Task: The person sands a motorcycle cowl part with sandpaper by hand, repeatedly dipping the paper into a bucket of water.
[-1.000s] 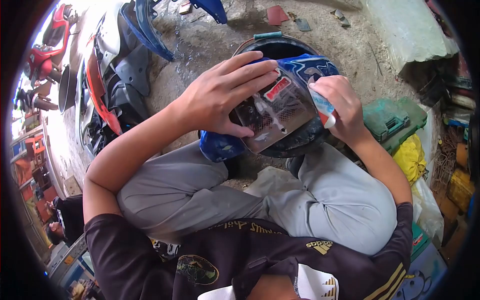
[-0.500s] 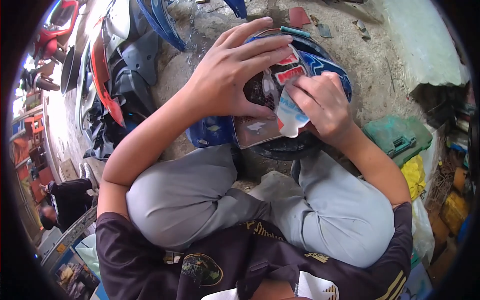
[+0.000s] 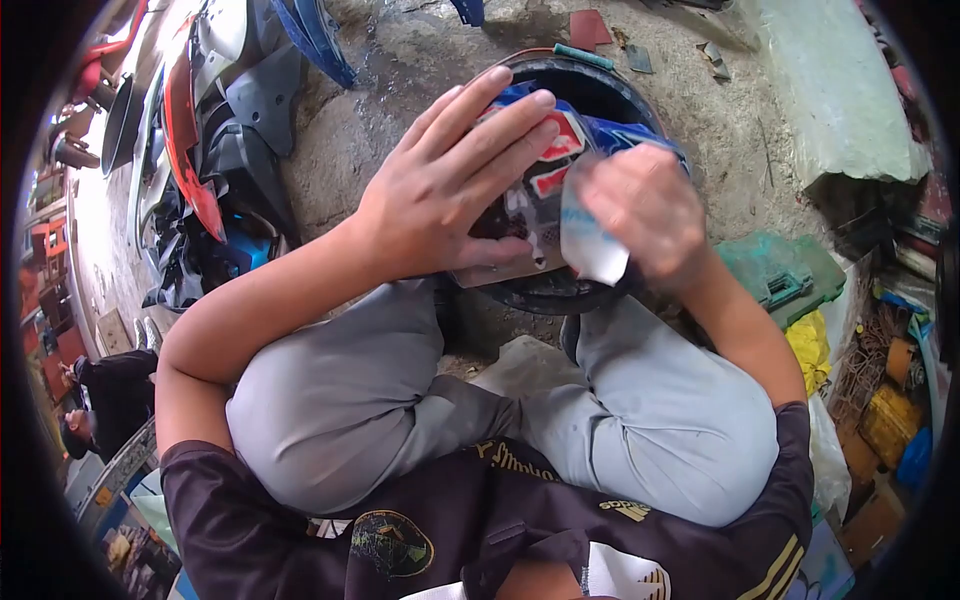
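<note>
A blue panel [image 3: 625,137] with red, white and black decals rests over a round black bucket [image 3: 570,75] between my knees. My left hand [image 3: 445,185] lies across the panel with fingers stretched out and thumb apart. Under that thumb is a clear, film-like sheet [image 3: 500,268] with a white mark on it. My right hand [image 3: 645,215], blurred by motion, pinches a sticker [image 3: 593,245] with a white surface and faint blue lettering. The sticker's lower end hangs loose over the panel; its upper end is hidden by my fingers.
Black and red motorcycle fairings [image 3: 195,150] lie at the left. A green plastic case [image 3: 775,275] and a yellow bag [image 3: 808,345] are at the right, below a pale block [image 3: 840,95]. Another person [image 3: 110,400] is at the far left. Red sandpaper-like scrap [image 3: 589,30] lies beyond the bucket.
The panel has shifted and tilted, showing more of the bucket's far inside. My left hand has moved slightly down and left with it. My right hand, still gripping the sticker, has become blurred.
</note>
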